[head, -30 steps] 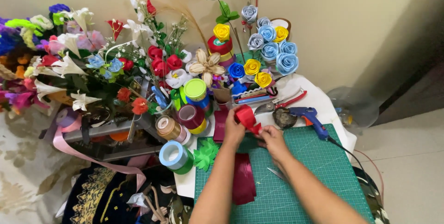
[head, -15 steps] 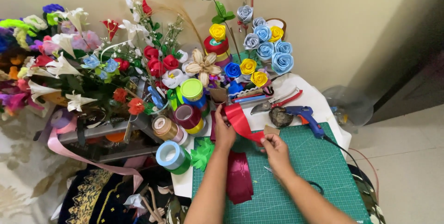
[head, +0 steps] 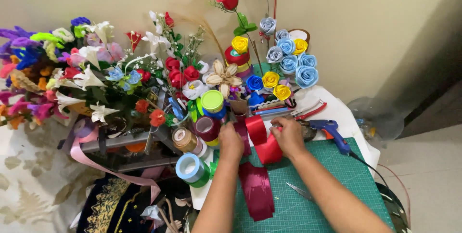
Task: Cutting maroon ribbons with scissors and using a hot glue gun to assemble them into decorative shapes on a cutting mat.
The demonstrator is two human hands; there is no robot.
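2 hands, left (head: 231, 142) and right (head: 288, 136), fingers closed on 1 red ribbon (head: 262, 141); 1 scissors (head: 301, 191) nearby.

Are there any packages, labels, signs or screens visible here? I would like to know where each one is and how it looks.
No packages, signs or screens are in view, and no label can be made out.
The nearest things are ribbon spools left of the green cutting mat: round, in blue, green, gold and maroon.
Both hands, left hand and right hand, hold a red ribbon.
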